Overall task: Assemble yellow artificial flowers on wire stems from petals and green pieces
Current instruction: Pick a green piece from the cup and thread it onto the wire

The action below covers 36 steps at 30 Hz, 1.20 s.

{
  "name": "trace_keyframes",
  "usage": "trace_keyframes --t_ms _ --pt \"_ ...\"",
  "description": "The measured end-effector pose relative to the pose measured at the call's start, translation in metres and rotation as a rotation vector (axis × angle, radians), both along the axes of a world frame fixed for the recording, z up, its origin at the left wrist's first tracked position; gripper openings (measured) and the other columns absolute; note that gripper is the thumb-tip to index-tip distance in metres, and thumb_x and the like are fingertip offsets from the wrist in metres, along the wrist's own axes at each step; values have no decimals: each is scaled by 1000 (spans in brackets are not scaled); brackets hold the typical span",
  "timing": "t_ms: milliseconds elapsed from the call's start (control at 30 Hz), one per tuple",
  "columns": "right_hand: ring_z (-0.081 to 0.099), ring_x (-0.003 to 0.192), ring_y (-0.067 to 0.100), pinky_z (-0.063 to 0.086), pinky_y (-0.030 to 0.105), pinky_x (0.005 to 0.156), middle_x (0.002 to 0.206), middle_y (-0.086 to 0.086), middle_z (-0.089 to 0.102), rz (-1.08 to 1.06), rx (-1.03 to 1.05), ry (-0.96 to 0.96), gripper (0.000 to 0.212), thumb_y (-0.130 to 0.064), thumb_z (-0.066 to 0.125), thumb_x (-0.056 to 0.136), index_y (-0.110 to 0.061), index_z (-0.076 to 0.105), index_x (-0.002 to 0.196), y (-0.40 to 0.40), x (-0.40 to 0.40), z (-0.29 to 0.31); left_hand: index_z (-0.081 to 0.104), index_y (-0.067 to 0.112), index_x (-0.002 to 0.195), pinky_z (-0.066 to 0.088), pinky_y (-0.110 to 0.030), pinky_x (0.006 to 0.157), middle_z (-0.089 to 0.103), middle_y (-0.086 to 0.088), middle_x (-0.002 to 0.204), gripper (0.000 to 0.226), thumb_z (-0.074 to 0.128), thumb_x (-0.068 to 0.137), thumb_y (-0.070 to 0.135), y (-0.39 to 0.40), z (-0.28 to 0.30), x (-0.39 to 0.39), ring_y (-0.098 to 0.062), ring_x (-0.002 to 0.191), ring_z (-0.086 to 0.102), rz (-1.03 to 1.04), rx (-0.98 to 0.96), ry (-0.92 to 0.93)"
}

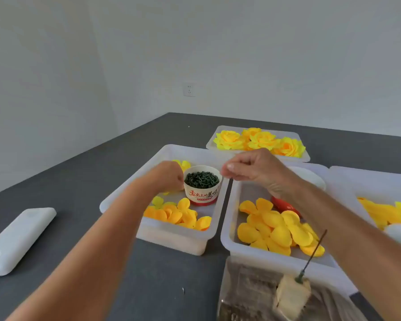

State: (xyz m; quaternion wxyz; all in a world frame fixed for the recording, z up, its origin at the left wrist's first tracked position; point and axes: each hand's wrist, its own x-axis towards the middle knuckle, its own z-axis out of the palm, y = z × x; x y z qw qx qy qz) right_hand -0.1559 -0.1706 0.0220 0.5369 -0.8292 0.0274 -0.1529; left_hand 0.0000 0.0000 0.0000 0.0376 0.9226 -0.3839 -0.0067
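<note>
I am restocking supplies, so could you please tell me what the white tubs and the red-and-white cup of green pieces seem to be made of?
The white translucent tubs look like matte, frosted plastic: the yellow petals show dimly through the walls. The red-and-white printed cup looks like coated paper, with a thin rolled rim and printed lettering, though thin plastic is possible.
</note>
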Motion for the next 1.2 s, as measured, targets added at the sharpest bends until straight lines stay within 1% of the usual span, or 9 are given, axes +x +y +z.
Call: trace_keyframes --t_ms 100,200,267,367,567,733,933,1067,1200 --pt "67 86 13 52 17 80 92 12 72 69 -84 9 15 -3 59 89 4 71 95 10 13 -10 63 8 77 41 -25 61 57 -1 70 21 68 78 29 -5 -9 -5 -20 75 53 0 194 80" --pt "66 84 7 50 14 80 89 7 72 104 -165 23 13 -6 62 88 -1 73 92 21 26 -26 65 15 112 47 -30 82 64 -2 106 51 76 70 42 -5 -20 -7 -20 99 59 -4 231 246" --pt "66 84 5 50 16 80 88 1 72 91 -215 33 13 -10 63 87 -6 74 93 23 32 -36 61 13 116 48 -33 80 62 -7 107 60 78 68 44 -4 -26 -10 -23 98 59 -12 272 274" --pt "65 84 4 50 15 79 90 2 73 56 -242 27 13 -11 64 87 -8 74 93 24 35 -45 62 8 109 44 -28 65 61 -6 93 54 80 68 38 -7 -38 -12 -20 82 56 -24 258 267" --pt "66 86 5 51 20 83 84 -4 72 36 -232 -2 12 -12 64 87 -10 75 88 23 32 -50 67 12 102 38 -18 62 63 -3 100 35 79 72 25 -7 -43 -10 -10 81 47 -59 112 285" --pt "67 88 12 51 26 84 87 3 73 37 -201 -17 13 -11 63 88 -7 75 90 21 31 -49 57 18 62 38 -15 53 54 8 60 23 77 70 10 0 -38 -5 -7 57 50 26 -237 375" --pt "67 91 14 52 32 88 90 3 74 40 -167 -21 13 -13 63 88 -8 75 92 20 29 -49 70 5 85 52 -31 71 63 -8 66 10 67 78 -1 6 -32 -7 -17 60 56 126 -547 575" --pt "65 98 14 51 39 93 101 2 70 -72 -96 -65 21 -15 70 82 -11 70 103 22 31 -52 67 10 81 51 -16 56 64 -7 70 8 64 84 4 5 -28 -9 -11 61 58 156 -728 670" --pt "59 98 10 49 23 81 113 -1 61 -276 -44 -111 49 -24 74 78 -11 58 123 17 34 -49 65 11 74 51 -17 54 62 -4 67 14 62 86 4 5 -22 -12 -12 63 59 119 -1026 793"
